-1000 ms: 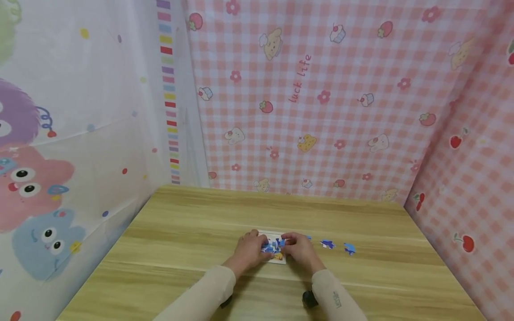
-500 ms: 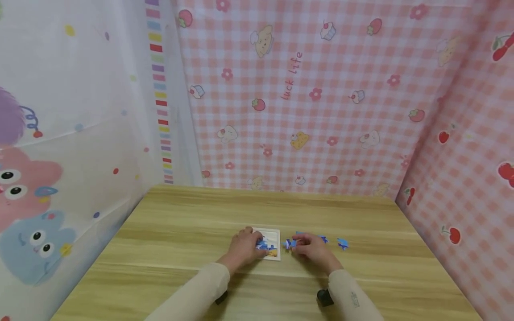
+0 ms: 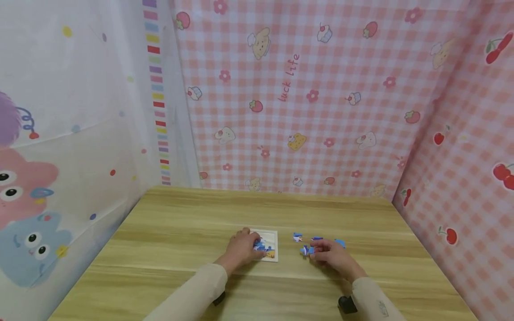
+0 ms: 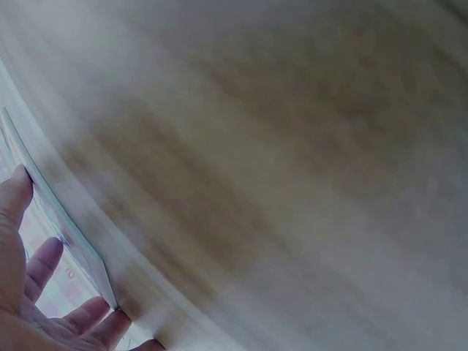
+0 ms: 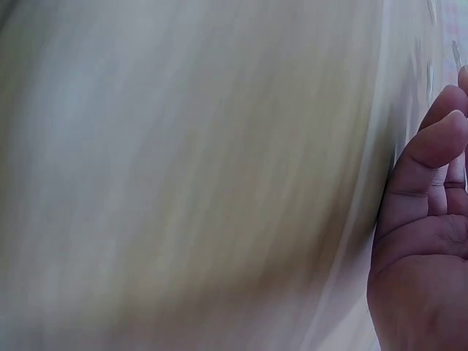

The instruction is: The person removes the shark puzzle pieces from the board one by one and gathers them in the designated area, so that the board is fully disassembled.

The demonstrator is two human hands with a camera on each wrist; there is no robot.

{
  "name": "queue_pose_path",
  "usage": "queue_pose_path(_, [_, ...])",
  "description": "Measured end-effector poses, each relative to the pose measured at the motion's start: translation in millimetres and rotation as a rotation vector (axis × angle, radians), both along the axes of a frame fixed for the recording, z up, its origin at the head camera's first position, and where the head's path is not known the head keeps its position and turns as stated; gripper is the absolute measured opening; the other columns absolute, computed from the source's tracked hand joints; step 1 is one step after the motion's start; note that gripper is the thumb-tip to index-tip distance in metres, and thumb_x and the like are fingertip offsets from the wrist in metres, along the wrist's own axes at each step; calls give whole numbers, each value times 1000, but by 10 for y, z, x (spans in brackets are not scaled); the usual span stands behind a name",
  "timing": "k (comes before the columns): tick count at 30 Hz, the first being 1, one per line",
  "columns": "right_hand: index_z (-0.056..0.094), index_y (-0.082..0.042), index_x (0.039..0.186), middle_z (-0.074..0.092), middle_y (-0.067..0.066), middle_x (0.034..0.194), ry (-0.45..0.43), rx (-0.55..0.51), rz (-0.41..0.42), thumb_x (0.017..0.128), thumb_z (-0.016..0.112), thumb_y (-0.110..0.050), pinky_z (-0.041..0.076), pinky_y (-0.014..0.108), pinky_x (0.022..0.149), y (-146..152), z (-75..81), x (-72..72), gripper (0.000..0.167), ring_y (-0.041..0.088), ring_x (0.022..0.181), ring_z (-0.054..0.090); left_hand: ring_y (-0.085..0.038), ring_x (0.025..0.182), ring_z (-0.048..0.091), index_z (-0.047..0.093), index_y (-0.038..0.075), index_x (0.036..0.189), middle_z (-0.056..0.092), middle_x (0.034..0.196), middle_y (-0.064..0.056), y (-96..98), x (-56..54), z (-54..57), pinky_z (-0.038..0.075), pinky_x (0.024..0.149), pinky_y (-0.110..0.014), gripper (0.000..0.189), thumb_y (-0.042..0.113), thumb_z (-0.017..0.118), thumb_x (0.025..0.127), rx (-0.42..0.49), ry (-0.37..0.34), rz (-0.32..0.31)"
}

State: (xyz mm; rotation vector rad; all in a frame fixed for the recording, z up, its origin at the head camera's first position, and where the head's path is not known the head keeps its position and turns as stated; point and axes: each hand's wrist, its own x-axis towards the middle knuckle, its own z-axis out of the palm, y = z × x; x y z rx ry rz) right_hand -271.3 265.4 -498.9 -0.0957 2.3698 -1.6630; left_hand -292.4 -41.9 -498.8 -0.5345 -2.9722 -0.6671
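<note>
A small jigsaw tray (image 3: 276, 238) with a white rim lies on the wooden table, a bare pale area showing at its upper right. Blue and orange puzzle pieces (image 3: 270, 250) sit in its lower part. My left hand (image 3: 240, 247) rests over the tray's left side, fingers spread and touching its edges; in the left wrist view the fingertips (image 4: 118, 319) meet a corner. To the right of the tray, my right hand (image 3: 335, 255) pinches a blue-and-white puzzle piece (image 3: 305, 251) between thumb and fingers, low over the table. The right wrist view hides this piece.
Loose blue pieces lie beyond the right hand: one puzzle piece (image 3: 297, 236) nearer the tray, another piece (image 3: 317, 238) partly behind the fingers, a third piece (image 3: 340, 243) farther right. Patterned cloth (image 3: 313, 120) closes off the table's back and sides.
My right hand has moved right, away from the tray, carrying the blue-and-white puzzle piece out of it. The left hand stays on the tray. The head view has shifted slightly.
</note>
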Motion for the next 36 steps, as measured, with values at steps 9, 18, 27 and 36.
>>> queue_pose_path(9, [54, 6, 131, 58, 8, 102, -9, 17, 11, 92, 70, -12, 50, 33, 67, 424, -29, 49, 46, 20, 84, 57, -28, 93, 52, 68, 9, 113, 53, 103, -9, -7, -1, 24, 43, 91, -53, 49, 42, 82, 80, -5, 5, -1])
queue_pose_path(18, [48, 10, 132, 57, 5, 99, -16, 36, 34, 92, 68, -10, 47, 29, 61, 694, 8, 95, 49, 16, 78, 55, -31, 99, 53, 67, 10, 115, 54, 109, -12, -30, -41, 29, 42, 94, -55, 49, 42, 81, 80, -5, 10, 0])
queue_pose_path(27, [53, 8, 125, 58, 3, 91, -20, 97, 51, 90, 70, -8, 45, 27, 58, 872, 18, 86, 42, 15, 71, 54, -31, 100, 53, 67, 10, 117, 54, 110, -12, -16, -36, 29, 41, 96, -55, 50, 42, 81, 81, -2, -12, -3])
queue_pose_path(36, [56, 10, 121, 58, 2, 84, -7, 153, 8, 88, 71, -5, 41, 24, 51, 918, 41, 125, 40, 13, 63, 50, -30, 95, 54, 67, 8, 111, 54, 104, -10, 12, 33, -1, 43, 92, -54, 47, 40, 82, 80, 2, 26, -6])
